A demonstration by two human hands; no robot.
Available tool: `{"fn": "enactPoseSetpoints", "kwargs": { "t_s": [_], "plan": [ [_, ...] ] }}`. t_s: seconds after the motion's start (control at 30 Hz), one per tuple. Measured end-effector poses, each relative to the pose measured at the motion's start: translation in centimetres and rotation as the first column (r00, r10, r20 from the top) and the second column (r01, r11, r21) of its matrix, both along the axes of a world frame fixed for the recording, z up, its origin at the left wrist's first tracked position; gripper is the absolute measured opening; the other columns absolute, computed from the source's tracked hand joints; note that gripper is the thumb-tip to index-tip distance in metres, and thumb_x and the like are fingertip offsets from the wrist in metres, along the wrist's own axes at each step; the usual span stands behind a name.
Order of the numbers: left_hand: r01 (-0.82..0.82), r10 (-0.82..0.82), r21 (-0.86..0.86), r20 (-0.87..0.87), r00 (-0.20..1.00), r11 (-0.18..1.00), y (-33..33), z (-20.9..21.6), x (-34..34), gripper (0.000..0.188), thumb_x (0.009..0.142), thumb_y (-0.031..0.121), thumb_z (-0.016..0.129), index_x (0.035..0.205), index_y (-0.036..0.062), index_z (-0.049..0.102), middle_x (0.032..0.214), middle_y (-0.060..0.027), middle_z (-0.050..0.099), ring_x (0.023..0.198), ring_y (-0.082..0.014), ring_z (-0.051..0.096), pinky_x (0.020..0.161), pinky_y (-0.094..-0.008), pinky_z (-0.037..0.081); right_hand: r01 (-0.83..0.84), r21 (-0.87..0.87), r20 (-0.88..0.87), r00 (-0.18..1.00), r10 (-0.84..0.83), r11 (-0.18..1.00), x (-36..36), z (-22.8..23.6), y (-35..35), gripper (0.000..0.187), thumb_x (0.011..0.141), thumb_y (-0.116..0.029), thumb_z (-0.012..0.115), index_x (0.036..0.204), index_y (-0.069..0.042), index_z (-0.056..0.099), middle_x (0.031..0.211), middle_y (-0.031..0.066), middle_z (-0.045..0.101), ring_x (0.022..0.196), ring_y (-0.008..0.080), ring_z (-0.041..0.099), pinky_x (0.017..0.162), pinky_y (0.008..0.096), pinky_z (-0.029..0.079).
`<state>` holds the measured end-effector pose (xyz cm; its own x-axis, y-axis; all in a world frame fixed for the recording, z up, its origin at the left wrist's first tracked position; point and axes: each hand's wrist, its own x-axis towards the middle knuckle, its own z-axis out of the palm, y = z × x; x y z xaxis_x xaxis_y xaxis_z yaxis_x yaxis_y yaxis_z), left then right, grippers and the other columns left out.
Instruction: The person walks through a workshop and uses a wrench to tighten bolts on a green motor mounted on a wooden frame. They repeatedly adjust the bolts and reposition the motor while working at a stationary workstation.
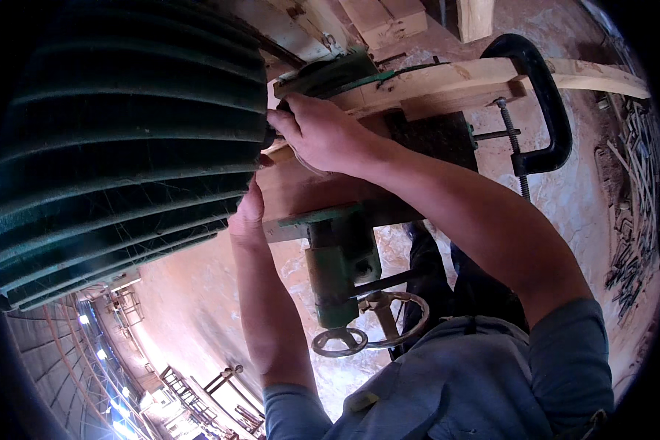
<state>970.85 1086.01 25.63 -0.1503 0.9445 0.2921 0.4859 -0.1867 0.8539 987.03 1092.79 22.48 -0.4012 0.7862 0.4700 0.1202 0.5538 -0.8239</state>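
right hand (323, 136) is curled narrow, its thumb and forefinger brought to a small, dark, cylindrical part (269, 137) at the end of a large dark-green ribbed motor housing (132, 139); whether the part is truly gripped cannot be told, since the contact is partly covered. left hand (249, 207) is placed lower, against the housing's end, with its fingers mostly hidden behind the ribs, so its hold cannot be told either.

the small part is seen by the left end of a reddish-brown flat counter (293, 192); how high above it cannot be judged. it is taken to be metal: hard, stiff, hardly fragile, perhaps slick if oiled or dusted. it would best be pinched at its rim, between thumb and forefinger. the housing is judged rigid and very heavy, to be steadied by a rib rather than lifted.

the right forearm is slanted across the counter from its near right corner, elbow bent outward; the left forearm is held nearly upright beyond the left end of the near edge. along the far edge a long, pale, curved wooden bar (447, 77) is laid, with a black c-shaped metal clamp (557, 103) set past the far right corner.
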Motion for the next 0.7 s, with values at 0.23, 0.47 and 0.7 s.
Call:
{"fn": "enactPoseSetpoints", "kwargs": {
  "t_s": [0.23, 0.47, 0.7],
  "plan": [
    [-0.128, 0.131, 0.030, -0.155, 0.979, 0.991, -0.4, -1.3, -0.8, 0.046, 0.088, 0.030, 0.061, 0.122, 0.0015, 0.047, 0.113, -0.0128, 0.055, 0.099, -0.0231, 0.058, 0.083, -0.0385, 0.051, -0.073, -0.198, 0.137, 0.985, 0.101, 0.978, 0.8, 3.0, 0.5, 0.029, 0.089, -0.021, 0.042, 0.098, 0.002, 0.058, 0.081, 0.0236, 0.060, 0.075, 0.0376, 0.061, 0.066, 0.0444, 0.049],
    [-0.104, 0.104, 0.007, -0.143, 0.984, 0.995, -0.1, -0.6, 0.7, 0.044, 0.089, 0.028, 0.059, 0.121, 0.0000, 0.047, 0.115, -0.0142, 0.054, 0.100, -0.0250, 0.058, 0.086, -0.0393, 0.052, -0.067, -0.249, 0.010, 0.997, 0.072, 0.966, 0.7, 2.4, 1.1, 0.040, 0.092, -0.031, 0.040, 0.087, 0.004, 0.059, 0.082, 0.0258, 0.060, 0.079, 0.0395, 0.059, 0.071, 0.0432, 0.045],
    [-0.005, 0.005, 0.002, 0.044, 0.999, 1.000, 0.2, 0.3, 1.8, 0.041, 0.090, 0.026, 0.058, 0.119, 0.0001, 0.048, 0.111, -0.0144, 0.056, 0.099, -0.0253, 0.059, 0.084, -0.0390, 0.053, 0.083, -0.211, -0.085, 0.991, -0.103, 0.974, -0.1, 2.0, 0.5, 0.025, 0.089, -0.020, 0.045, 0.094, -0.002, 0.061, 0.078, 0.0199, 0.063, 0.072, 0.0344, 0.063, 0.061, 0.0441, 0.051]
  ]
}}
